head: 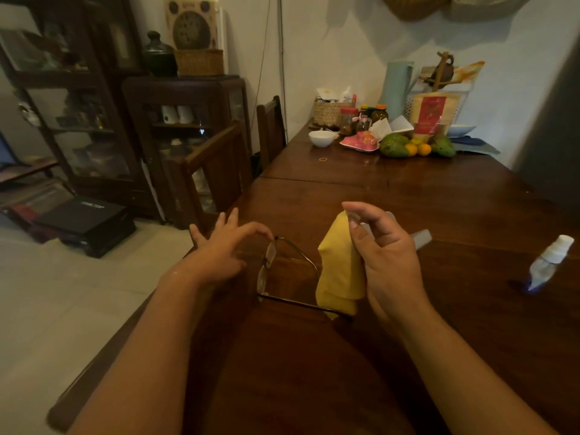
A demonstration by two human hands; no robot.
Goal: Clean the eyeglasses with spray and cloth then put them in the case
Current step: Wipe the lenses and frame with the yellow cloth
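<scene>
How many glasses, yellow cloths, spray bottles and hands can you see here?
glasses: 1
yellow cloth: 1
spray bottle: 1
hands: 2, the left hand and the right hand
Total: 5

The eyeglasses (266, 265) sit over the near middle of the tabletop (439, 199), with the left grip (219, 249) touching their left end and the cloth (340, 271), held in the right grip (386, 255), at their right. The spray bottle (550, 262) lies well off to the right. A bowl (321, 138), fruit (405, 146) and a basket (329, 113) crowd the far end. Chairs (219, 164) stand along the left edge.
</scene>
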